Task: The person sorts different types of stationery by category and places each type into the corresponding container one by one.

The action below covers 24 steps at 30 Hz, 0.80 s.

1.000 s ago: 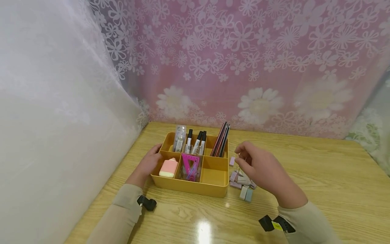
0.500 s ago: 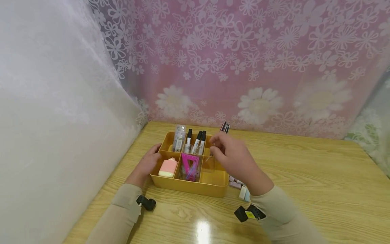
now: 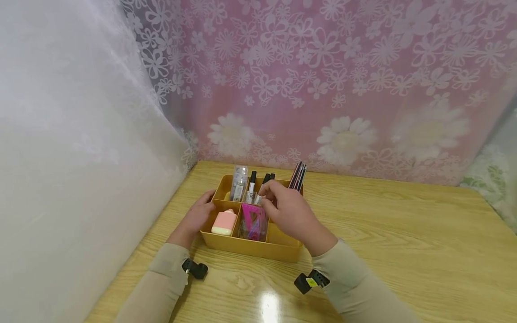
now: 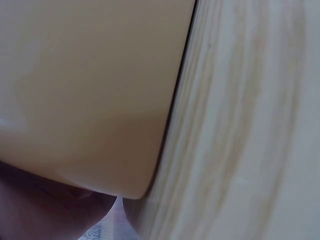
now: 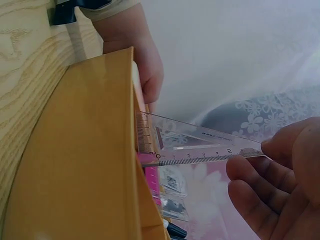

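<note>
In the right wrist view, a clear triangular set square point(image 5: 197, 155) is pinched by one tip between the thumb and fingers of my right hand point(image 3: 291, 211). Its lower end reaches into the front middle compartment of a yellow desk organizer point(image 3: 250, 249), beside a pink set square point(image 3: 251, 217). My left hand point(image 3: 196, 218) grips the organizer's left side, thumb by the rim. A pink and cream bottle-shaped item point(image 3: 224, 222) lies in the front left compartment. The right hand covers part of the front right compartment.
Behind stand black-capped markers point(image 3: 252, 184), a clear plastic case point(image 3: 238, 183) and a bundle of thin dark pencils point(image 3: 298, 176). The organizer rests on a wooden table point(image 3: 404, 242). A pale curtain point(image 3: 81, 134) hangs close on the left.
From beside the organizer, my right hand has moved left over it with the clear set square, lowering it into the front middle compartment. The right arm now hides the small blocks. My left hand stays.
</note>
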Available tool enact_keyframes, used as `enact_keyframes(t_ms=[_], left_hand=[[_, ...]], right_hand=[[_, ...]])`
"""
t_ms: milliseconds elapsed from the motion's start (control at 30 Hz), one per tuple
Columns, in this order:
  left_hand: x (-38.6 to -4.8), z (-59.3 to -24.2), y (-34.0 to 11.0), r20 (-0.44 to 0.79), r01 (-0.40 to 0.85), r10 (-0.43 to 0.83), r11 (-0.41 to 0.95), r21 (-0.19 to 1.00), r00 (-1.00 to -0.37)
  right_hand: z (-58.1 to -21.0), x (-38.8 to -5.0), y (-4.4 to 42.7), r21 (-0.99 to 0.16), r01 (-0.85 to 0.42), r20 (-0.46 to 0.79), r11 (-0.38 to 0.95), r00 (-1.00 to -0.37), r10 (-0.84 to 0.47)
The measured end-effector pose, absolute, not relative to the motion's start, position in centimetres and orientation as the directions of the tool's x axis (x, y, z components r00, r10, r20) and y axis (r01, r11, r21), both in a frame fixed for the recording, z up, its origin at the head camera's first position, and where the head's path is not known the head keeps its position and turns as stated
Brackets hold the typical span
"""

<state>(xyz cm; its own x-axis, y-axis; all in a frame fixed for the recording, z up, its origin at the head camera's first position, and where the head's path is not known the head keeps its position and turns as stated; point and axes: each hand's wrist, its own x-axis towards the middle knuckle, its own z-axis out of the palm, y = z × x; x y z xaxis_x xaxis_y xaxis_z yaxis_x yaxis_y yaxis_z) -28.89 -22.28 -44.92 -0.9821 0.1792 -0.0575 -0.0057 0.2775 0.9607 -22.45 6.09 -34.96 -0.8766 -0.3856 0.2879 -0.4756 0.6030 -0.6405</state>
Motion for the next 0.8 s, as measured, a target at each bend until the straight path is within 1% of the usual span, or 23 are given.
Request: enact_keyframes(t_ms=[167,333,567,800], left_hand=[[-28.9,-44.9,-22.3,-0.081,-0.028,0.183,0.278,0.96,-0.98],[-29.0,-44.9,-22.3,-0.081,-0.027,0.179,0.284,0.958,-0.981],[-29.0,-45.0,-22.2,-0.079,-0.025,0.161,0.311,0.95,-0.984],[-29.2,-45.1,-22.4,-0.08,-0.028,0.179,0.274,0.961,-0.981]], right_hand=[[-35.4,-22.5,6.0,-0.622,-0.449,0.25,0.642,-0.89,-0.38],[-35.5,-22.7,6.6,-0.604,-0.424,0.251,0.674,-0.905,-0.344],[-35.8,-23.1,8.5,-0.579,-0.408,0.238,0.706,-0.913,-0.332],[-35.9,-23.3,11.2,-0.553,-0.392,0.204,0.735,-0.919,-0.336]])
